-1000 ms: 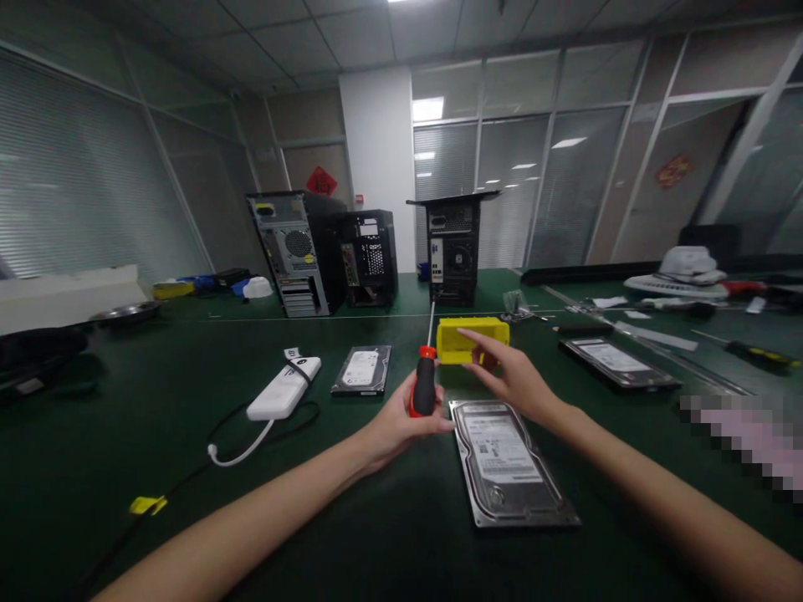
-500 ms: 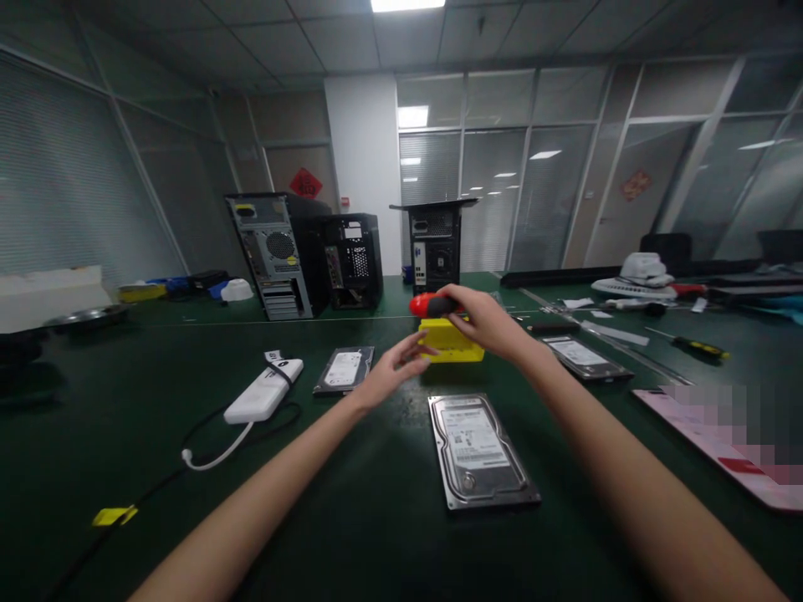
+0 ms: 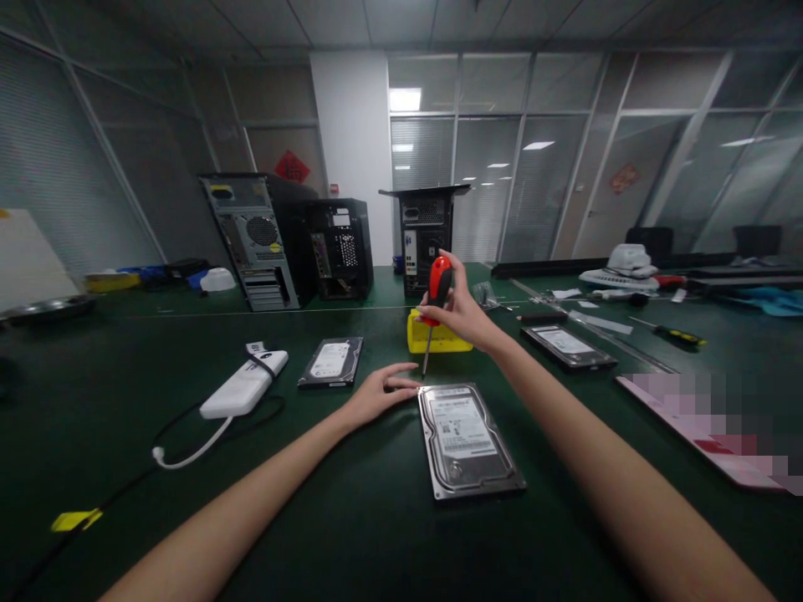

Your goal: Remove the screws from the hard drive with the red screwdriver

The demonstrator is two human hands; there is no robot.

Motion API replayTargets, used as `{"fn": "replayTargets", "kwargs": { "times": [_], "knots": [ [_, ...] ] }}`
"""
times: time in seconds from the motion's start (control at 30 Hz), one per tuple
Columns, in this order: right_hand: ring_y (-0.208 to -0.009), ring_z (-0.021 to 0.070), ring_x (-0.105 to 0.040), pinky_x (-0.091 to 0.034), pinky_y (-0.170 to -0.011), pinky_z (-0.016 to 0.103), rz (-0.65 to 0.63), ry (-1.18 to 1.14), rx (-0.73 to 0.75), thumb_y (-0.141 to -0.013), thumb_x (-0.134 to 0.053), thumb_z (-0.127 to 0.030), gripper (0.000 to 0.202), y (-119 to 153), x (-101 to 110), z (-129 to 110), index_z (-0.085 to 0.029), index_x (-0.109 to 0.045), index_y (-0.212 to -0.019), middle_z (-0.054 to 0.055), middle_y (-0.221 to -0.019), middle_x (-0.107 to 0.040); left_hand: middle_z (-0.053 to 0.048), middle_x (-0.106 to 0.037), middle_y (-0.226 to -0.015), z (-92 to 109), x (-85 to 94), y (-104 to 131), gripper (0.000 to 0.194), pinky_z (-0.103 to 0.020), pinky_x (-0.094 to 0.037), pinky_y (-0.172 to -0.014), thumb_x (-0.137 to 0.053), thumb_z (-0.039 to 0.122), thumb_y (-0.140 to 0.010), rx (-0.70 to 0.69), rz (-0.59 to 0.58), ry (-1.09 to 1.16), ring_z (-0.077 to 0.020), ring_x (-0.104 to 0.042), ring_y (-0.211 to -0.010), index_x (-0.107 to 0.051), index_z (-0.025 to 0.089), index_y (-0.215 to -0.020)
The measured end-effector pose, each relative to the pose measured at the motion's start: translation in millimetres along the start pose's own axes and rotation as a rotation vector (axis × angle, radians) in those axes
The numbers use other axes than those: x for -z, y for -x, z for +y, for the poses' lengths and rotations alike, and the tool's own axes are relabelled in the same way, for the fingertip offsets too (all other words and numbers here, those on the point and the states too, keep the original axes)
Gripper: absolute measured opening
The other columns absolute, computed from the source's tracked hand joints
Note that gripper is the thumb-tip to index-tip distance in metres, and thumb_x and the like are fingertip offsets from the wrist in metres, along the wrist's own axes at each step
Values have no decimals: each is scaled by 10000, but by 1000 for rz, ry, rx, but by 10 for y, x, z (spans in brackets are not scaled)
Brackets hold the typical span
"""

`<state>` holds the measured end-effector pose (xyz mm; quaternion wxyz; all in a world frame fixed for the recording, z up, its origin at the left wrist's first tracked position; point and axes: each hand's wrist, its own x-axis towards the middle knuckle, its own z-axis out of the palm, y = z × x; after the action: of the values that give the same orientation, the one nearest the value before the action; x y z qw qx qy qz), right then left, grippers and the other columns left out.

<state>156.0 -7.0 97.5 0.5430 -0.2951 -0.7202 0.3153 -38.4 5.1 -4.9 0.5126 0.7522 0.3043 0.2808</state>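
Observation:
My right hand [image 3: 455, 305] grips a red and black screwdriver [image 3: 438, 288], held upright with its shaft pointing down. The tip hangs just beyond the far left corner of a silver hard drive [image 3: 467, 439], which lies label up on the green table. Beside that same corner is my left hand [image 3: 380, 393], low over the table, fingers apart and fingertips at the drive's edge; it holds nothing. Whether they touch the drive is hard to tell. Behind the screwdriver sits a yellow container [image 3: 455, 341], partly hidden by my right hand.
Left of centre lie another hard drive [image 3: 331, 361] and a white power strip [image 3: 244, 385] with its cable. To the right are a third drive [image 3: 568, 346], a yellow-black screwdriver [image 3: 677, 336] and a pink board [image 3: 677, 431]. Computer cases [image 3: 251, 242] stand at the back.
The screwdriver has turned from lying sideways to upright, shaft down. My left hand has lowered toward the near drive's corner. The whole view has shifted slightly.

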Motion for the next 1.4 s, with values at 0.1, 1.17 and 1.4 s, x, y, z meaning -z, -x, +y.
{"fn": "replayTargets", "kwargs": {
  "times": [0.1, 1.17, 1.4],
  "knots": [
    [-729, 202, -624, -520, -793, 520, -19, 2, 15, -724, -644, -245, 943, 6, -32, 22, -325, 0, -1408, 14, -872, -531, -118, -690, -1075, -22, 2, -2, 581, -407, -403, -976, -655, 338, -767, -17, 24, 21, -236, -618, -1047, -472, 133, -1279],
    [-762, 197, -607, -513, -830, 529, -50, 48, 34, -749, -631, -277, 936, 47, -43, 14, -333, 39, -1400, 13, -897, -520, -149, -478, -1352, 181, -59, 110, 1059, -509, -98, -1108, -737, 461, -627, 83, -127, -305, -316, -341, -1314, -143, 189, -1460],
    [-780, 208, -611, -511, -837, 531, -47, 71, 16, -748, -628, -273, 928, 62, -54, 13, -332, 25, -1404, 14, -876, -524, -163, -445, -1368, 245, -150, 167, 1164, -557, -78, -1073, -738, 554, -554, 116, -88, -383, -402, -239, -1332, -111, 201, -1468]
  ]
}}
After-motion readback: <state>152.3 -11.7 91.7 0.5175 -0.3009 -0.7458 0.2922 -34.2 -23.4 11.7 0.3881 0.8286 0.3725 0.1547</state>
